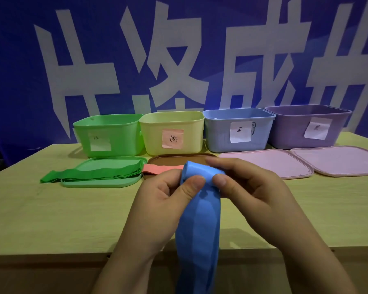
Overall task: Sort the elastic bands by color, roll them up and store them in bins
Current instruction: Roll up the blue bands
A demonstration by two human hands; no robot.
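A blue elastic band (198, 225) hangs from both hands above the table's front edge, its top end curled into a small roll. My left hand (159, 200) pinches the roll from the left with thumb and fingers. My right hand (244, 187) pinches it from the right. Green bands (94, 172) lie stacked across a green lid (98, 183). A pink band (159, 168) lies on a brown lid (179, 159). At the back stand a green bin (108, 134), a yellow bin (172, 132), a blue bin (238, 128) and a purple bin (306, 126), each with a paper label.
Two pink lids (263, 164) (338, 160) lie flat in front of the blue and purple bins. The wooden table (51, 219) ends just below my wrists. A blue banner with large white characters (179, 60) hangs behind the bins.
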